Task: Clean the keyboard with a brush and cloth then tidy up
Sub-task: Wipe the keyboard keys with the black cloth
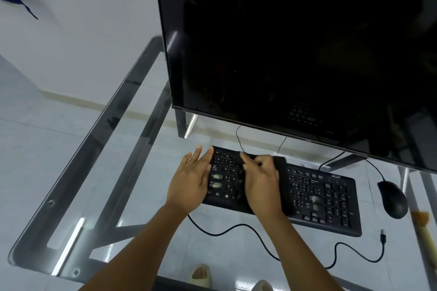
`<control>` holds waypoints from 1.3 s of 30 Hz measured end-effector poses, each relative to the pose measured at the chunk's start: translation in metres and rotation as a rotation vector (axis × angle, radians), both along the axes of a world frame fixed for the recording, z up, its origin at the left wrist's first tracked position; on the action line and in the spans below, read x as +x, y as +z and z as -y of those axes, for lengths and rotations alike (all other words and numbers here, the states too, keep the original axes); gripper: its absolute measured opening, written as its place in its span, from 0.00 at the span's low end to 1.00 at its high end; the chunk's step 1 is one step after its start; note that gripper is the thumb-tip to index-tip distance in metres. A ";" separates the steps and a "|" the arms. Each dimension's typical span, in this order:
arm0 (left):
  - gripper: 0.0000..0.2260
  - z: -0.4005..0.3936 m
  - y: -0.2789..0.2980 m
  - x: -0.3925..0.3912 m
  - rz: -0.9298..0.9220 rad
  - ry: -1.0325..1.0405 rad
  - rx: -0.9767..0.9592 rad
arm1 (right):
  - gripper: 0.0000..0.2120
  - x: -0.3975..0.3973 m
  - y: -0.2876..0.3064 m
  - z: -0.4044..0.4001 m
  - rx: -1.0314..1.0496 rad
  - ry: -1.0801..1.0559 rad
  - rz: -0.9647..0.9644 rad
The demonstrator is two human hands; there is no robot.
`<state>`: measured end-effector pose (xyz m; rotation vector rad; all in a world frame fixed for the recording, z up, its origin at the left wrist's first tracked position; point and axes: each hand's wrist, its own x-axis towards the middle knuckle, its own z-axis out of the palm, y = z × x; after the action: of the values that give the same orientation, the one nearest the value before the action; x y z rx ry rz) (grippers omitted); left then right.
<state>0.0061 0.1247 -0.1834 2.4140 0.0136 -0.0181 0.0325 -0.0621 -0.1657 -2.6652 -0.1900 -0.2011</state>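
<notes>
Forearms lead to keyboard [283, 194] on glass desk [99, 172] | left hand [191, 177] flat, steadying its end | right hand [260, 182] gripping black cloth [281, 168] | best: wipe along rows | brush [423, 227] far right

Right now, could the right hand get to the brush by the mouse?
Probably yes: the brush lies uncovered right of the mouse, but the right hand is holding the cloth.

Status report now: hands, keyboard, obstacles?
Left hand open at keyboard edge. Right hand presses cloth on keys. Brush idle beside mouse.
</notes>
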 end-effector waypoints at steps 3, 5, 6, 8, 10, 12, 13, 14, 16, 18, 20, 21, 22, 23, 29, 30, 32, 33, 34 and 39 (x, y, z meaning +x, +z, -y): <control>0.21 0.002 -0.001 0.000 -0.035 0.025 0.005 | 0.11 -0.004 0.001 -0.010 0.088 -0.008 -0.079; 0.21 0.003 0.001 -0.001 -0.039 0.032 -0.006 | 0.06 -0.005 0.012 -0.035 0.049 0.087 -0.049; 0.21 0.002 0.001 -0.002 -0.034 0.029 -0.008 | 0.07 -0.006 0.014 -0.043 0.060 0.119 -0.044; 0.21 0.001 0.002 -0.003 -0.030 0.025 -0.020 | 0.08 -0.011 0.015 -0.043 0.041 0.234 -0.050; 0.20 -0.001 0.002 -0.001 -0.050 0.028 -0.033 | 0.16 -0.016 0.007 -0.015 0.013 0.194 -0.029; 0.20 0.000 0.002 0.000 -0.045 0.032 -0.037 | 0.20 -0.024 0.001 0.007 0.086 0.087 -0.057; 0.20 0.001 0.002 0.000 -0.038 0.035 -0.037 | 0.20 -0.028 0.001 0.010 0.115 0.043 -0.035; 0.20 0.001 0.001 0.000 -0.039 0.040 -0.042 | 0.21 -0.031 0.001 0.006 0.119 0.019 -0.032; 0.20 0.001 0.001 0.000 -0.053 0.052 -0.066 | 0.20 -0.037 0.008 -0.016 0.110 0.051 -0.056; 0.20 -0.001 0.000 0.000 -0.066 0.044 -0.083 | 0.18 -0.038 0.010 -0.026 0.101 0.131 -0.061; 0.20 -0.002 -0.001 0.002 -0.068 0.027 -0.080 | 0.18 -0.036 0.008 -0.011 0.109 0.106 -0.064; 0.20 -0.003 -0.001 0.002 -0.072 0.024 -0.081 | 0.19 -0.036 0.006 0.002 0.104 0.062 -0.046; 0.20 -0.002 -0.001 0.002 -0.077 0.027 -0.080 | 0.19 -0.039 0.003 0.013 0.112 0.008 -0.036; 0.20 -0.002 0.000 0.002 -0.074 0.033 -0.074 | 0.19 -0.044 0.003 0.020 0.123 -0.047 -0.032; 0.20 0.002 0.003 0.000 -0.055 0.076 -0.104 | 0.13 -0.064 0.010 -0.034 0.169 0.088 -0.039; 0.20 0.001 0.003 0.001 -0.054 0.075 -0.113 | 0.10 -0.061 0.008 -0.043 0.214 0.096 -0.089; 0.20 -0.001 0.004 0.002 -0.054 0.071 -0.116 | 0.12 -0.053 0.014 -0.046 0.211 0.071 -0.170; 0.20 -0.001 0.003 0.002 -0.055 0.070 -0.109 | 0.14 -0.053 0.011 -0.037 0.165 0.065 -0.145; 0.20 -0.001 0.003 0.001 -0.059 0.068 -0.098 | 0.15 -0.051 0.010 -0.029 0.159 0.042 -0.143; 0.20 0.001 0.004 0.001 -0.037 0.076 -0.082 | 0.11 -0.060 0.005 -0.024 0.054 0.049 -0.047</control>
<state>0.0072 0.1232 -0.1795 2.3293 0.1188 -0.0277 -0.0278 -0.0383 -0.1611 -2.6054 -0.2312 -0.1267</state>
